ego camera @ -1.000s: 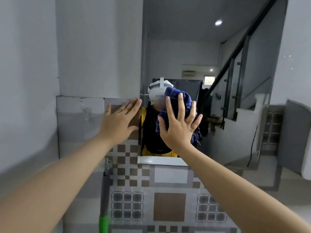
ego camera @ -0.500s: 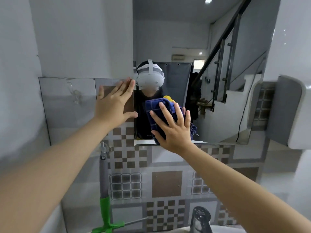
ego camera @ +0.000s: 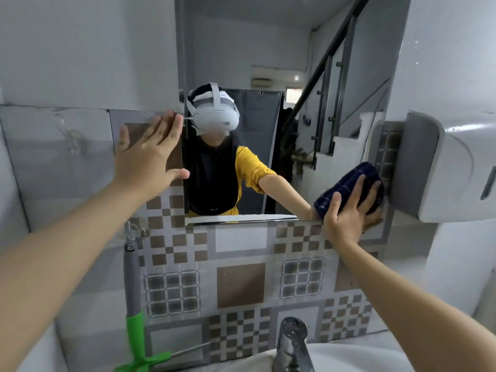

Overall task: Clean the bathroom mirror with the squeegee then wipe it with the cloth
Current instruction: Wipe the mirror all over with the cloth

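The bathroom mirror (ego camera: pixel 308 63) hangs on the tiled wall ahead and reflects a person and a staircase. My right hand (ego camera: pixel 351 210) presses a dark blue checked cloth (ego camera: pixel 346 183) flat against the mirror's lower right corner, fingers spread over it. My left hand (ego camera: pixel 147 157) rests open and flat on the wall tile just left of the mirror's left edge, thumb at the edge. The squeegee (ego camera: pixel 134 326), grey handle with green head, hangs from a wall hook below my left arm; neither hand touches it.
A white and grey dispenser box (ego camera: pixel 451 170) juts from the wall right beside the cloth. A chrome tap (ego camera: pixel 294 345) and white basin rim (ego camera: pixel 349 358) sit at the bottom. A clear hook (ego camera: pixel 72 140) is stuck on the left wall.
My right hand has slid the cloth from the mirror's lower middle across to its lower right corner. My left hand has stayed on the wall by the left edge. The view has tipped downward.
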